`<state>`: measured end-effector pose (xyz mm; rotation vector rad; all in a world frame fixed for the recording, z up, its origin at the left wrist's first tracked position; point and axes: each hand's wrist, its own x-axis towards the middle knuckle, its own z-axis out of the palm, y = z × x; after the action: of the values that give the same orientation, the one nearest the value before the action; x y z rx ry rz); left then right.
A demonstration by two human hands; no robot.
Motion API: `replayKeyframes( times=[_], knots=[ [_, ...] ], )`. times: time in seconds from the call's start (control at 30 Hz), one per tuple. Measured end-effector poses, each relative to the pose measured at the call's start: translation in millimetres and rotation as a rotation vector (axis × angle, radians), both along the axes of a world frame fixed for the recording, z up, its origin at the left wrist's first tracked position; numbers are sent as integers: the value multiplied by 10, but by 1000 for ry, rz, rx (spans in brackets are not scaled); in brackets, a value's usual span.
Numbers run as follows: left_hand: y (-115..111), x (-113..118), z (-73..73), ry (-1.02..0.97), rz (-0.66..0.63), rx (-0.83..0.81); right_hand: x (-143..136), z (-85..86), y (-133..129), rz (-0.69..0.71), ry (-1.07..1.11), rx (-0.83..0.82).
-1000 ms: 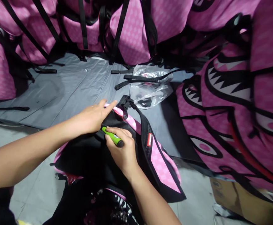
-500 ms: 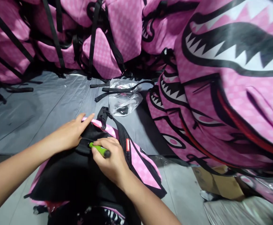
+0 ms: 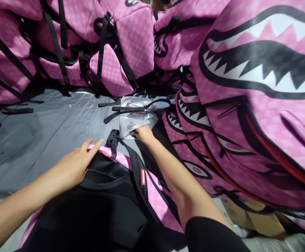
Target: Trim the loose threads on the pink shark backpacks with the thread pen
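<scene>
Head camera looks down on one black and pink bag, which lies nearest to the person, from six to eight o'clock. At eight o'clock the left hand rests on the pink edge of this bag, its thumb and fingers spread apart; whether it grips the edge, I cannot tell. Just below the fingers, a pocket stands a little open. The right hand is almost at the centre of the clock, with curled fingers at the lower edge of a clear pouch. Something dark is at its fingertips, but I cannot tell if it is gripped.

Near six o'clock, a strap of the bag carries a small red label; its pale marks are too small for reading. The pouch shows a little pink and dark inside, and I can read no words there.

From ten to twelve o'clock, pink backpacks with black straps are heaped. At two o'clock one large backpack bears a printed mouth with white teeth. Grey cloth spreads at nine o'clock, and a brown carton is at four.
</scene>
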<state>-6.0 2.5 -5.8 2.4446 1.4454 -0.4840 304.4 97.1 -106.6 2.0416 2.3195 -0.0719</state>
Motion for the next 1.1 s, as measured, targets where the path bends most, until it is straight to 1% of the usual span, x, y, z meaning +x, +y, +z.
replayKeyframes(
  times=[0.07,0.17,0.27,0.33,0.4,0.47,0.53,0.57,0.6,0.63,0.67,0.7,0.73,0.77,0.8,0.83,0.87,0.9,0.97,1.0,1.03,1.07,1.1],
  knots=[
    [7,3,4,10,-1,-13,-13,-67,-41,56,-12,-21],
    [20,2,0,19,-7,-17,-46,-133,-220,131,-3,-10],
    [24,-5,-1,18,-11,-4,-64,-141,-352,122,51,6],
    [22,-10,8,2,-15,14,-40,-82,-389,75,110,40],
    [19,-8,28,-20,-23,23,10,46,-437,1,180,121],
    [16,3,60,-26,-28,22,56,241,-552,-94,252,230],
    [7,22,96,-17,-18,18,49,483,-753,-199,315,320],
    [0,34,112,-13,-10,16,13,609,-879,-249,402,352],
    [-11,46,125,-10,-4,13,-48,728,-1013,-280,536,366],
    [-22,59,133,-10,0,14,-132,834,-1148,-284,702,362],
    [-33,72,137,-11,1,20,-237,919,-1276,-260,872,351],
    [-40,83,138,-15,-1,33,-355,980,-1389,-201,1015,332],
    [-41,90,135,-22,-4,48,-480,1013,-1484,-107,1098,304],
    [-35,90,131,-32,-6,59,-603,1022,-1558,0,1098,267],
    [-20,78,125,-49,-4,60,-718,1011,-1611,97,1046,220],
    [1,49,117,-86,-1,52,-819,987,-1645,169,965,165],
    [24,1,107,-147,7,36,-904,957,-1663,209,864,108],
    [41,-68,91,-236,25,15,-971,930,-1669,218,755,54],
    [25,-257,34,-491,101,-55,-1064,904,-1659,185,568,-18],
    [-22,-363,-10,-620,156,-95,-1098,909,-1647,180,503,-47],
    [-97,-466,-65,-707,206,-126,-1130,922,-1631,190,454,-77],
    [-197,-556,-127,-740,249,-135,-1165,940,-1610,211,416,-111],
    [-315,-624,-191,-725,285,-113,-1206,958,-1583,238,383,-143]
  ],
)
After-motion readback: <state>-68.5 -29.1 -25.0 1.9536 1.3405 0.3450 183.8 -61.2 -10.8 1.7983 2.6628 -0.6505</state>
